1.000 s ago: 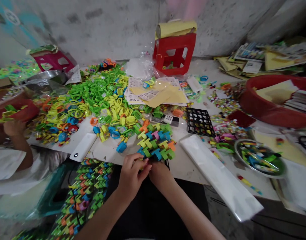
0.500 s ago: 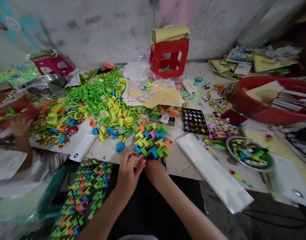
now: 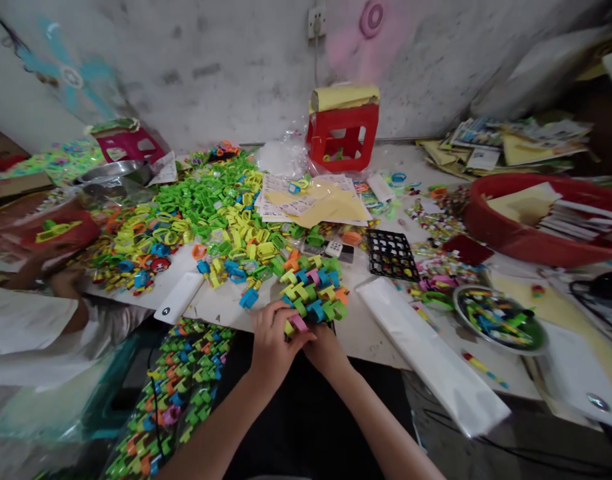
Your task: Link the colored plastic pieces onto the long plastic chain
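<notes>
A mat of interlocked plastic clips in green, yellow, blue, pink and orange lies at the near edge of the table. My left hand is closed, pinching a pink clip at the mat's near edge. My right hand is closed beside it against the same edge; what its fingers hold is hidden. A long finished strip of joined clips hangs down at my left.
A heap of loose green and yellow clips covers the table's left middle. A black grid, white packet, bowl of small parts, red basin and red stool stand around. Another person's arm is at the left.
The camera has tilted up, showing more wall. A pink clip now shows between my left fingers at the mat's edge. The person at the left has shifted their hand.
</notes>
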`<state>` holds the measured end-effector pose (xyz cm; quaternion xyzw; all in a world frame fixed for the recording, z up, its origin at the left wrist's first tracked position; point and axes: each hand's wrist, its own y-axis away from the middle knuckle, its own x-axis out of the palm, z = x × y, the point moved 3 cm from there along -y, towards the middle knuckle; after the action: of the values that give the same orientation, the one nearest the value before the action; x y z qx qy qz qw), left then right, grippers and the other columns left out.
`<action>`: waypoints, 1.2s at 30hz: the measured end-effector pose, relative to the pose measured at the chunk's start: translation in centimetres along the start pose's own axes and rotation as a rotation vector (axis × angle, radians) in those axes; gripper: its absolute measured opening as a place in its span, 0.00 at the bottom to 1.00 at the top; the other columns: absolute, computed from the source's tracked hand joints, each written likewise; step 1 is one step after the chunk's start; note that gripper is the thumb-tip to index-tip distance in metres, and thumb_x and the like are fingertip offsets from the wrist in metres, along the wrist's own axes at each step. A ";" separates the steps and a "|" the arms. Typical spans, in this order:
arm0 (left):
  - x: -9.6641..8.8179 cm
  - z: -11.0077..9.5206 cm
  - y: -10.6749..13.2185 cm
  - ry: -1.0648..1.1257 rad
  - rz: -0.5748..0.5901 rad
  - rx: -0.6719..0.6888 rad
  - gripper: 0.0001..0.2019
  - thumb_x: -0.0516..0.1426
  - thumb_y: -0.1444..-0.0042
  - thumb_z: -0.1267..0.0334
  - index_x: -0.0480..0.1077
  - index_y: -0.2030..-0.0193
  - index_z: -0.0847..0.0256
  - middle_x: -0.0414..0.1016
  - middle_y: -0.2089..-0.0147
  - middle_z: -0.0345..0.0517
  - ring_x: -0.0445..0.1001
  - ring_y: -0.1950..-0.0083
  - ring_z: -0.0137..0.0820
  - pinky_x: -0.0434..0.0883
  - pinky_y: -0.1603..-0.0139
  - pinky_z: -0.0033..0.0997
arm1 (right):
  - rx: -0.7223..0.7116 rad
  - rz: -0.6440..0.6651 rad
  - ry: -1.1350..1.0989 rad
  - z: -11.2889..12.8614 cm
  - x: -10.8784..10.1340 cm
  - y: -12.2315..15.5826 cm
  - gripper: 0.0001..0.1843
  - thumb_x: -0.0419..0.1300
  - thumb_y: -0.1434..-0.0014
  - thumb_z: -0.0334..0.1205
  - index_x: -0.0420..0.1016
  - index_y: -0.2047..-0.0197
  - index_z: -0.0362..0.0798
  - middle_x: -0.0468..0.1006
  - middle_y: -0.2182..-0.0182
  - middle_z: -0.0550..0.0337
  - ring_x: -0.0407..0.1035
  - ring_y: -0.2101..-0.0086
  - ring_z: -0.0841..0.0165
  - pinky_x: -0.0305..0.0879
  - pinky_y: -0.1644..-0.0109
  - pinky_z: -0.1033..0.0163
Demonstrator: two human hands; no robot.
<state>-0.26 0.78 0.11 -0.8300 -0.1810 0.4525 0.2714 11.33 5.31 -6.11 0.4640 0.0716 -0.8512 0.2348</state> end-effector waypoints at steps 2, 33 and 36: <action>-0.3 0.0 0.6 0.014 -0.020 -0.005 0.16 0.63 0.46 0.56 0.70 0.54 0.61 0.70 0.52 0.53 0.70 0.49 0.42 0.68 0.50 0.44 | 0.010 -0.032 -0.003 0.2 -0.1 0.4 0.15 0.51 0.38 0.31 0.78 0.55 0.44 0.81 0.60 0.49 0.75 0.59 0.61 0.66 0.60 0.63; -3.1 14.3 -0.2 0.089 0.147 -0.484 0.21 0.55 0.47 0.47 0.74 0.54 0.60 0.77 0.63 0.46 0.75 0.62 0.36 0.73 0.58 0.36 | -0.204 -0.404 0.073 0.6 -0.8 8.2 0.16 0.52 0.37 0.32 0.72 0.47 0.52 0.76 0.50 0.57 0.67 0.48 0.63 0.57 0.39 0.48; -8.1 12.7 -0.7 -0.022 0.203 -0.418 0.20 0.56 0.47 0.45 0.75 0.56 0.55 0.77 0.64 0.43 0.76 0.63 0.37 0.73 0.63 0.34 | -0.276 -0.430 0.027 3.2 -2.7 9.6 0.19 0.51 0.36 0.31 0.67 0.43 0.51 0.78 0.55 0.57 0.70 0.56 0.66 0.64 0.48 0.56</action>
<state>-15.31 0.58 0.24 -0.8772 -0.1891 0.4390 0.0445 14.62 -3.35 -1.19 0.4129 0.2872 -0.8575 0.1084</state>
